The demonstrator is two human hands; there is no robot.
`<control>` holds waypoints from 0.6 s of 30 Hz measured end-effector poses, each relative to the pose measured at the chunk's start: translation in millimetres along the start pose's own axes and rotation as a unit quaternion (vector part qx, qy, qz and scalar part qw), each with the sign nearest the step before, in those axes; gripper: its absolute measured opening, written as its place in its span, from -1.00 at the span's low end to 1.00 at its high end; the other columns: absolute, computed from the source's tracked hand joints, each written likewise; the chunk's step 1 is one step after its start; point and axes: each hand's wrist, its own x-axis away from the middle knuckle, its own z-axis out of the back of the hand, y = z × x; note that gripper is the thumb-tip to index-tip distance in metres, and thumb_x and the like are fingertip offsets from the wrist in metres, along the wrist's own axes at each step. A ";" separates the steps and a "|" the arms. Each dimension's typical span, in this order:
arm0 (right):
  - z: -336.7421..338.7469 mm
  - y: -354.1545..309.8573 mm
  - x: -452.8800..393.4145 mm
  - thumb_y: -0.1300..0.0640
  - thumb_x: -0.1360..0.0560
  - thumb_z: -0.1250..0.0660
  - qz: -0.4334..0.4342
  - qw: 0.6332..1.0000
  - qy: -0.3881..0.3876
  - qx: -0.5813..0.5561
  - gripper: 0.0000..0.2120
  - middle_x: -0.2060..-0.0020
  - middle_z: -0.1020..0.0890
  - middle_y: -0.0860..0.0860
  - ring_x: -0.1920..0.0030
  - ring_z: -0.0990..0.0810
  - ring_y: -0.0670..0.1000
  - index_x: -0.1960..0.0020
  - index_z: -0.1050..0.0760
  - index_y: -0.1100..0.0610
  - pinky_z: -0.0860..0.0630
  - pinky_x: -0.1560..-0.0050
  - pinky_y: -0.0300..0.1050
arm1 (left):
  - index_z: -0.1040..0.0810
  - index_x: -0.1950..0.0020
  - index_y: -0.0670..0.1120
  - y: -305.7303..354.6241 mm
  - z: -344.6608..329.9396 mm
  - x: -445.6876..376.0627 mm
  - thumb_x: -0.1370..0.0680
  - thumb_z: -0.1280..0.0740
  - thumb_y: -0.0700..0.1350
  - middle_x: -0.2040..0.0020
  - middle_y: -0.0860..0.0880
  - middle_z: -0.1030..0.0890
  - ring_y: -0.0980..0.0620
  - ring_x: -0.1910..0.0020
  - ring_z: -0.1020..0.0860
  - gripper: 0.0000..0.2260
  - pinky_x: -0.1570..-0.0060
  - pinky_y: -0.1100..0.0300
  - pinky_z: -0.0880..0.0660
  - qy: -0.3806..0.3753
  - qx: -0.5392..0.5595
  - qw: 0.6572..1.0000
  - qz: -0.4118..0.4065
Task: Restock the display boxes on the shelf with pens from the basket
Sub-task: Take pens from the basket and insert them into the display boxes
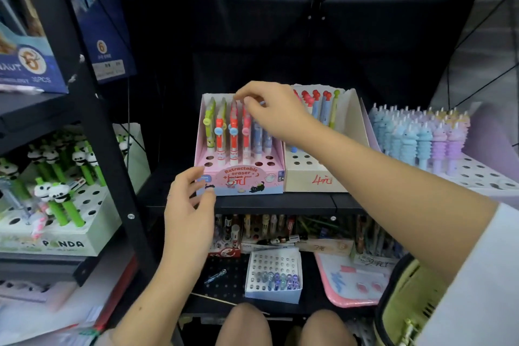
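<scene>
Restocking looks to be at the seating step: the right hand (269, 109) reaches over the pink "Retractable eraser" display box (238, 177) on the black shelf (280, 201), thumb and forefinger pinched narrow on the top of one red-and-pink pen (246, 132) in the back rows, as if lowering it into its hole. The left hand (191, 199) hovers at the box's front left corner with fingers loosely spread and holding nothing; whether its fingertips touch the cardboard I cannot tell. The next move, as I judge it, calls for a straight downward push until the barrel sits level with its neighbours, then a reach to the yellow-green basket (404, 303) at lower right, whose contents are hidden here. Counting: about six pens stand in the pink box, one green, three red or pink, two blue, though the hand may cover more, and some six holes in front are open. Beside it, touching, the plain beige box (314, 177) marked in red holds roughly four or five red-capped pens (323, 105) with several holes unfilled. Further right a white tray (477, 174) carries a dense crowd of blue and purple figure pens (421, 135), too many to count. One shelf unit left, panda pens (53, 194) stand in another box.
</scene>
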 end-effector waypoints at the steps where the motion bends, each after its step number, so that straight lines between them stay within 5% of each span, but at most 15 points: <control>1: 7.5 2.6 10.2 0.20 -0.59 -0.13 0.001 1.000 -0.003 -0.007 -0.74 -0.04 -0.60 -0.06 0.00 -0.55 -0.10 -0.18 -0.53 0.08 -0.43 0.08 -0.43 | -0.45 -0.07 0.15 3.1 -7.2 7.6 -0.56 -0.22 -0.22 -0.07 0.15 -0.53 0.41 0.00 -0.48 -0.75 0.11 0.45 -0.39 -0.017 -0.001 1.000 -0.009; 5: 43.7 23.7 73.5 0.17 -0.60 -0.15 -0.015 0.997 -0.062 -0.034 -0.78 0.08 -0.57 -0.23 0.03 -0.53 -0.26 -0.10 -0.54 -0.01 -0.43 0.06 -0.51 | -0.47 -0.03 0.11 7.8 -53.5 42.0 -0.57 -0.21 -0.25 -0.07 0.16 -0.55 0.36 -0.02 -0.50 -0.76 0.12 0.60 -0.36 -0.201 0.006 0.980 0.010; 8: 73.1 54.2 133.3 0.14 -0.59 -0.18 -0.077 0.990 -0.105 -0.060 -0.78 0.05 -0.59 -0.23 0.02 -0.56 -0.24 0.01 -0.50 -0.16 -0.50 -0.03 -0.34 | -0.43 -0.09 0.12 3.6 -93.5 67.2 -0.58 -0.21 -0.23 -0.12 0.17 -0.51 0.32 -0.10 -0.46 -0.76 0.01 0.54 -0.38 -0.318 -0.013 0.948 0.012; 12: 101.7 105.4 220.3 0.19 -0.59 -0.19 -0.190 0.969 -0.143 -0.062 -0.81 0.00 -0.64 0.02 0.08 -0.60 -0.18 -0.07 -0.52 -0.01 -0.49 0.05 -0.38 | -0.42 -0.01 0.17 -3.7 -148.9 98.9 -0.57 -0.24 -0.24 -0.05 0.22 -0.50 0.41 -0.01 -0.48 -0.74 0.00 0.50 -0.40 -0.413 -0.008 0.911 0.009; 14: 111.4 129.0 263.2 0.17 -0.58 -0.20 -0.239 0.956 -0.161 -0.045 -0.83 0.00 -0.63 -0.02 0.05 -0.60 -0.19 -0.09 -0.53 0.01 -0.48 0.03 -0.37 | -0.42 0.03 0.23 -7.6 -176.4 115.9 -0.56 -0.24 -0.22 -0.02 0.26 -0.50 0.46 0.02 -0.47 -0.71 0.04 0.53 -0.40 -0.455 -0.011 0.890 0.008; 18: 114.9 171.4 340.9 0.16 -0.58 -0.21 -0.296 0.936 -0.191 0.002 -0.82 0.07 -0.61 -0.14 0.03 -0.57 -0.09 -0.11 -0.54 0.03 -0.44 0.03 -0.30 | -0.39 0.00 0.24 -20.5 -221.8 150.0 -0.57 -0.24 -0.18 -0.02 0.27 -0.48 0.23 -0.09 -0.48 -0.73 -0.14 0.35 -0.39 -0.535 -0.044 0.844 -0.008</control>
